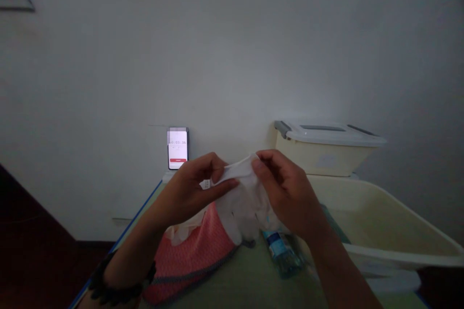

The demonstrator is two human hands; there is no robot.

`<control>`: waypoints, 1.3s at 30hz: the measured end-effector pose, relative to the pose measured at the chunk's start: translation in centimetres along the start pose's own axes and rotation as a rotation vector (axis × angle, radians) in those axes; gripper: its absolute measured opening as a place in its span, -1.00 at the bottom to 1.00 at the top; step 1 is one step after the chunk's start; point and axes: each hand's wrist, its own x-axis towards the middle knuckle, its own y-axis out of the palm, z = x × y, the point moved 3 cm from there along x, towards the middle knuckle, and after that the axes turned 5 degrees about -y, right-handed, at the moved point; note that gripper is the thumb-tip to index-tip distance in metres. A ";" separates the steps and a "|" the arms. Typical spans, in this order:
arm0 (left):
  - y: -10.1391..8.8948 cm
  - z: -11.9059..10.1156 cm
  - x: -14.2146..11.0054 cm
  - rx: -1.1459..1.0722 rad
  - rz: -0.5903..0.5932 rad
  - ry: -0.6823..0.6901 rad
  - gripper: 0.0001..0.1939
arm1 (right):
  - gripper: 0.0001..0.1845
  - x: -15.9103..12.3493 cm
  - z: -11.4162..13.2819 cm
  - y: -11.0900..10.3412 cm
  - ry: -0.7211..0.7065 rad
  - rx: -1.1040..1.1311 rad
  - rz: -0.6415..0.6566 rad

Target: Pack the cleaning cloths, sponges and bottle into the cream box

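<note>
From my end, grip first: left hand (197, 183) and right hand (286, 186) both pinched nearly closed, thumb against fingers, each with a bit of white cloth (244, 198) between. The cloth sits mid-frame, upper edge drawn between the two pinches, rest hanging below; can't tell what sort of item it is. Step in hand, as I judge it: handling that edge, spreading or straightening it. Next move, I'd say, calls for both pinches staying firm and the edge kept evenly taut so the loose part doesn't twist.

Outward: pink cloth (203, 246) with grey edging, lower left of centre, partly behind the white one. Bottle (284, 253) with blue label lies lower right of centre on the green surface (250, 282). Pale tub (391, 255) at right, lidded box (313, 154) behind it. Lit phone (178, 149) upright by the wall, left of centre. Dim light, fine detail lost.
</note>
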 end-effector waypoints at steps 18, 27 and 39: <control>-2.3 -1.5 -1.0 0.233 0.188 0.072 -0.85 | -0.76 -0.4 1.3 -1.9 -0.065 0.128 0.266; -1.7 -3.2 -1.5 -0.130 0.132 0.327 -0.66 | -0.78 -0.6 1.5 0.4 -0.133 0.586 0.180; -0.5 -2.5 -1.7 0.191 0.474 0.009 -0.84 | -0.56 -0.9 1.1 0.3 -0.091 0.383 0.313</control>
